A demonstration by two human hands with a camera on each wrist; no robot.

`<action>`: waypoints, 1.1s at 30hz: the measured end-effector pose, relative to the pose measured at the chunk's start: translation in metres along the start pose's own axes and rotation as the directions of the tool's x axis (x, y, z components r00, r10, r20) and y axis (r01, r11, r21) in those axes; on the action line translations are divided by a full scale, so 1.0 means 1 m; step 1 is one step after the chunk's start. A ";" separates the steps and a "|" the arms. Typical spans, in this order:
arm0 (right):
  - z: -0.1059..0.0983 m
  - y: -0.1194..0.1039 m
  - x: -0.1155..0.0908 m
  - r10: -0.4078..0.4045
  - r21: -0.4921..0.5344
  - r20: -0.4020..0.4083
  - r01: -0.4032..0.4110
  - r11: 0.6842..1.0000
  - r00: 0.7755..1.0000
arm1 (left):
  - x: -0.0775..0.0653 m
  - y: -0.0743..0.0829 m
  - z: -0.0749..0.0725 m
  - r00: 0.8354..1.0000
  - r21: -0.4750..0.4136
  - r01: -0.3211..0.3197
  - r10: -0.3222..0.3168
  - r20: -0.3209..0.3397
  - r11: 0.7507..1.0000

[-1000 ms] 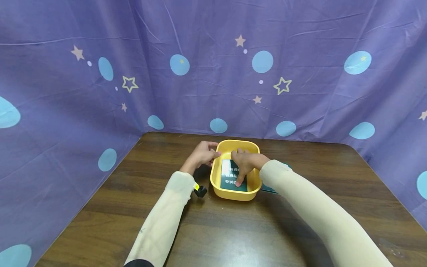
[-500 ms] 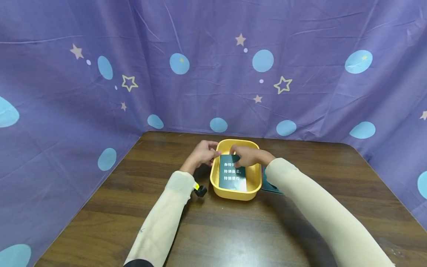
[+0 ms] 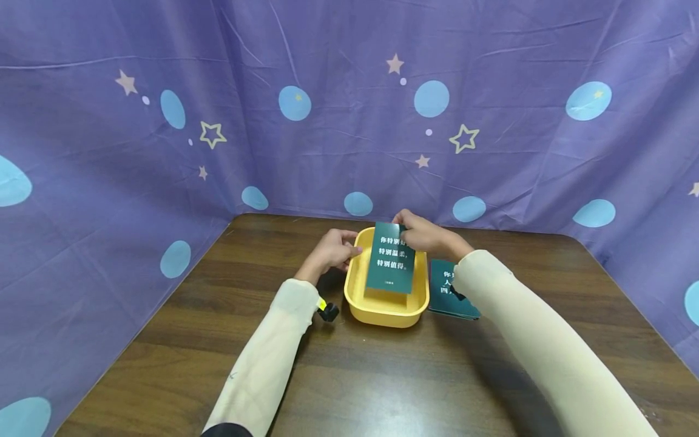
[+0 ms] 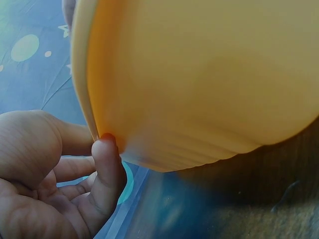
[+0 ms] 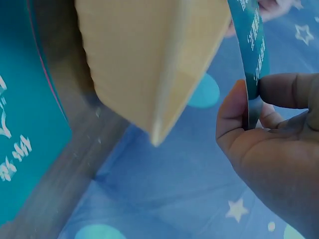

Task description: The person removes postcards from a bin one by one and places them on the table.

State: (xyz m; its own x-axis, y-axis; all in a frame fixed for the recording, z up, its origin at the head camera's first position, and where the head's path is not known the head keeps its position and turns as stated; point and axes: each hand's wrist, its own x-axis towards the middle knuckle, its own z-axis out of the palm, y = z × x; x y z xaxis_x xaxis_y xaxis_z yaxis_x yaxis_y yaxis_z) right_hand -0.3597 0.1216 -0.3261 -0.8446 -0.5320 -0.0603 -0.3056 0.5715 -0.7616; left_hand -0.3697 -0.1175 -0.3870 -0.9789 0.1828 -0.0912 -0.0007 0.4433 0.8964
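A dark green card (image 3: 390,276) with white lettering hangs tilted above the yellow plastic basin (image 3: 382,318). My right hand (image 3: 425,234) pinches the card by its far right corner; the right wrist view shows thumb and finger on either face of the card (image 5: 253,45). At the basin's left side, my left hand (image 3: 329,252) holds the rim, and in the left wrist view its thumb and finger pinch the edge of the basin (image 4: 199,74). Right of the basin lie more green cards (image 3: 445,305), stacked on the table and partly covered by the right sleeve.
The brown wooden table (image 3: 349,388) reaches back to a purple curtain (image 3: 338,152) with stars and blue dots. A small black device (image 3: 329,313) sits at the left cuff, close to the basin.
My right hand has raised the card from inside the basin, moving up and to the right. The stacked cards show more now. My left hand keeps its place on the rim.
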 end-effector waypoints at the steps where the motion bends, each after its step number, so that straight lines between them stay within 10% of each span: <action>1: -0.004 0.000 -0.001 -0.008 0.004 -0.007 0.008 1.000 1.000 | 0.000 0.000 0.000 1.000 0.001 -0.001 0.001 0.001 1.000; 7: -0.033 0.002 -0.009 -0.064 -0.147 -0.103 0.049 0.988 0.993 | -0.001 -0.001 -0.001 1.000 0.011 -0.009 0.009 0.007 1.000; 20: -0.080 0.040 -0.036 0.037 -0.047 -0.236 -0.049 0.998 0.971 | -0.001 0.000 -0.002 1.000 -0.008 0.004 -0.004 0.031 1.000; 33: -0.085 0.090 -0.045 0.134 -0.002 -0.180 -0.136 0.991 0.974 | 0.001 -0.002 -0.002 1.000 0.010 0.003 -0.003 0.026 1.000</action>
State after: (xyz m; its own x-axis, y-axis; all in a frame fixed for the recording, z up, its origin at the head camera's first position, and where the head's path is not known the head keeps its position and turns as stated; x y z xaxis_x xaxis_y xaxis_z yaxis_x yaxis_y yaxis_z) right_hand -0.3862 0.2502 -0.3370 -0.9432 -0.3293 -0.0444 -0.1885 0.6402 -0.7447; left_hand -0.3712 -0.1203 -0.3879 -0.9731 0.2046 -0.1054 -0.0014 0.4527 0.8916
